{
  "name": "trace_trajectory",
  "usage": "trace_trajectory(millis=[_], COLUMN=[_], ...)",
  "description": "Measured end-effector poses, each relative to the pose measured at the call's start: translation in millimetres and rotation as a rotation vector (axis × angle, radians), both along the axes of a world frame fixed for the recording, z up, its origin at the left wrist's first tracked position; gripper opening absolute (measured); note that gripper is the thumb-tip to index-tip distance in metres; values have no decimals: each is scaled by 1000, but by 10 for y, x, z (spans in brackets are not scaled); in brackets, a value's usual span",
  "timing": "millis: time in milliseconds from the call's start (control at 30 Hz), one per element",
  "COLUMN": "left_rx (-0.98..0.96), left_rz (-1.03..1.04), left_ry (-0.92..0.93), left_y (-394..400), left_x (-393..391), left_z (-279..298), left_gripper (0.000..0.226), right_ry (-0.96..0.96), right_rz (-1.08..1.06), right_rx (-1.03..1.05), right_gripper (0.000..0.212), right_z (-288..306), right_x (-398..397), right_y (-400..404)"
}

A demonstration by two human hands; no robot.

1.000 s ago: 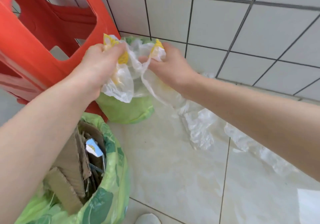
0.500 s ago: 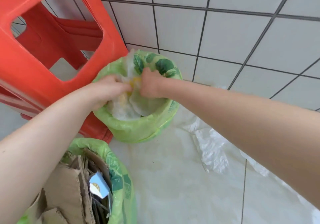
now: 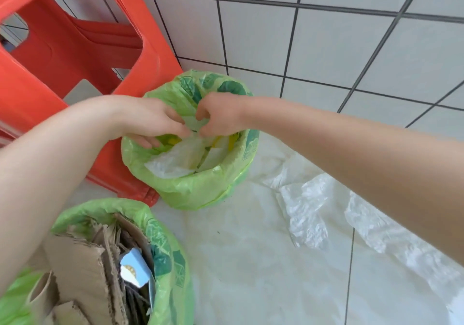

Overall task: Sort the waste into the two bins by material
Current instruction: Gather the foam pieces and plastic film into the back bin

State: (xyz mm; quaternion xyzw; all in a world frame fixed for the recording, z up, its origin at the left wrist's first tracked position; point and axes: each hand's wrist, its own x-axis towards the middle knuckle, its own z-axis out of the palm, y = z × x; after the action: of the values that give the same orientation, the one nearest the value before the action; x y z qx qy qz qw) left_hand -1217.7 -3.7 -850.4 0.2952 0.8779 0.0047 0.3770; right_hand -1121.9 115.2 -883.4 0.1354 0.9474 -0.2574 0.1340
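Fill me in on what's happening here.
A person is sorting waste into two green-lined bins on the floor. Both hands, left hand and right hand, are over the far bin, which holds plastic wrap; whether the fingers grip the plastic is unclear. The near bin holds cardboard. More clear plastic sheet lies on the floor to the right. A red stool stands by the far bin.

The far bin stands on the floor, right by the wall. Plastic bags lie inside it. Both hands are over its top, the left hand and the right hand. The stool is left of this bin. The near bin with cardboard in it is in front. A plastic sheet lies to the right.
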Motion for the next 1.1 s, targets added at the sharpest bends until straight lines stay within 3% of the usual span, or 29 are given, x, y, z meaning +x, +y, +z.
trace_trajectory(millis=[233, 333, 533, 667, 900, 1100], left_rx=[99, 205, 390, 414, 219, 222], left_rz=[-137, -196, -237, -274, -417, -591], left_ry=[176, 198, 52, -57, -73, 5], left_y=[-21, 81, 554, 819, 675, 677], left_x=[279, 577, 1271, 1923, 2861, 3428], left_z=[195, 222, 166, -229, -1332, -1735], left_gripper=[34, 23, 14, 14, 15, 31], right_ry=[317, 343, 278, 209, 30, 97], right_rz=[-252, -357, -591, -751, -1066, -1320], right_rx=[-330, -397, -449, -442, -379, -30], right_gripper=[25, 24, 18, 17, 17, 21], right_z=[273, 177, -183, -519, -1240, -1497], right_x=[694, 1117, 2069, 2806, 4245, 5053], right_y=[109, 209, 413, 411, 205, 393])
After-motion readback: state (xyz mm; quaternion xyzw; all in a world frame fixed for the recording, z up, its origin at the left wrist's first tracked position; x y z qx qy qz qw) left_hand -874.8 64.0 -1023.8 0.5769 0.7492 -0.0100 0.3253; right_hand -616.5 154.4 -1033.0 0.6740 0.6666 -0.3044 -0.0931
